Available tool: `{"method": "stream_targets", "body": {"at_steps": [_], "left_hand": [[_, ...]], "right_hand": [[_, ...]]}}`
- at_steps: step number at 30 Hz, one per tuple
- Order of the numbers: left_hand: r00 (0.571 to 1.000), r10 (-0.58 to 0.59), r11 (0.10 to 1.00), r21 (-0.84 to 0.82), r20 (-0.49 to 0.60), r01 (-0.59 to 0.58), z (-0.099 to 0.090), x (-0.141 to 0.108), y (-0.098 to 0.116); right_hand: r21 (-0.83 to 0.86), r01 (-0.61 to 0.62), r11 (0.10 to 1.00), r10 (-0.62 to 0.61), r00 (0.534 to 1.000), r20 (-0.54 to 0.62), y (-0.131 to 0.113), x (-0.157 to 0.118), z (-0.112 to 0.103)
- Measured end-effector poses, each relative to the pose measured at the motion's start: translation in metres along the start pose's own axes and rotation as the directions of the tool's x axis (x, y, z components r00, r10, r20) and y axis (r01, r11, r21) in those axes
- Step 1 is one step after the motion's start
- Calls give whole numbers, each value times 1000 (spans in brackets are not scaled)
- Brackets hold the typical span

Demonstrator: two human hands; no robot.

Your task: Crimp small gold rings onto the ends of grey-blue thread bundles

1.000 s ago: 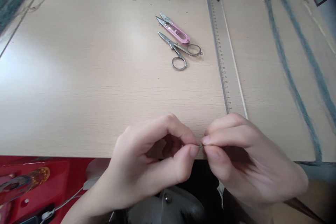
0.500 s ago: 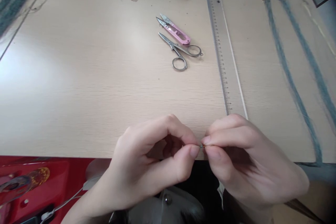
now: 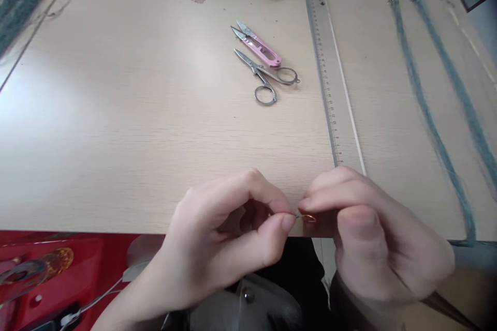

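Head view: left fingertips pinch a tiny gold wire piece, right thumb off it.
Left hand (image 3: pixel 229 240) has thumb and index closed on the piece's teal end; gold loop (image 3: pixel 309 217) pokes out toward the right hand (image 3: pixel 392 243), whose thumb stands apart from its index finger. Right fingertips sit by the loop; contact hard to tell at this size. The piece is at the table's (image 3: pixel 116 165) near edge, just below the ruler (image 3: pixel 338 88). For clean handling: pinch close to the teal end, light right-hand touch so the loop doesn't bend, keep thumb out of the sightline. Scissors (image 3: pixel 254 68) and pink snips (image 3: pixel 267 54) lie farther up, beside the ruler.
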State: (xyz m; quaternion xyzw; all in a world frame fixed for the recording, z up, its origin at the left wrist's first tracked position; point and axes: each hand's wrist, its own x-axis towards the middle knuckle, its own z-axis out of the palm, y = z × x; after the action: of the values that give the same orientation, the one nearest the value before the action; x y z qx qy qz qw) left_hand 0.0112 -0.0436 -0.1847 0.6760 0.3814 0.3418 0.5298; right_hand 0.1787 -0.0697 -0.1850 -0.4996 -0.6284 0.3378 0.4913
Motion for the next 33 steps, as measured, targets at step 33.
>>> {"method": "stream_targets", "body": {"at_steps": [33], "left_hand": [[1000, -9, 999, -36, 12, 10, 1, -3, 2]], "right_hand": [[-1, 98, 995, -98, 992, 80, -1, 4, -3]]}}
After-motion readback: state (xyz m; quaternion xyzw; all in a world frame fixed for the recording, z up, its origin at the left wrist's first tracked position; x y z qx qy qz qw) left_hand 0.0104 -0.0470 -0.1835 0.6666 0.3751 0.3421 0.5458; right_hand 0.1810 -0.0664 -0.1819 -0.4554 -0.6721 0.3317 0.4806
